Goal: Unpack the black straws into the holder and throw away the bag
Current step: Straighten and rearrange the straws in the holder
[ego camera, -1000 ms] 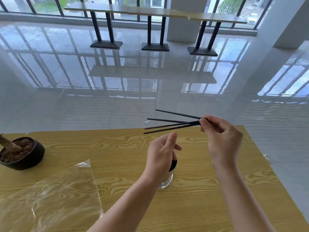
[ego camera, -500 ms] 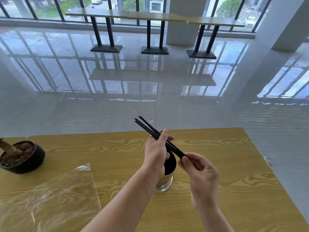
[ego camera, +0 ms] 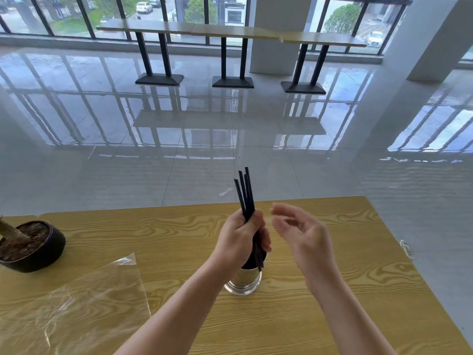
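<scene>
Several black straws (ego camera: 245, 193) stand nearly upright in a bunch, their lower ends dipping into the metal holder (ego camera: 244, 280) at the table's middle. My left hand (ego camera: 240, 239) is wrapped around the bunch just above the holder's rim. Just to the right of the straws, my right hand (ego camera: 299, 231) hovers with fingers spread and nothing in it. The clear plastic bag (ego camera: 76, 308) lies flat and crinkled on the table at the lower left, apart from both hands.
A black bowl-shaped plant pot (ego camera: 30, 247) with soil and a stub of trunk sits at the table's left edge. The wood-grain table (ego camera: 358, 290) ends at the right and far sides over a glossy tiled floor. Long high tables stand far off by the windows.
The straws swung from lying sideways in my right hand to upright in my left hand, ends in the holder. My right hand let go and drew away to the right.
</scene>
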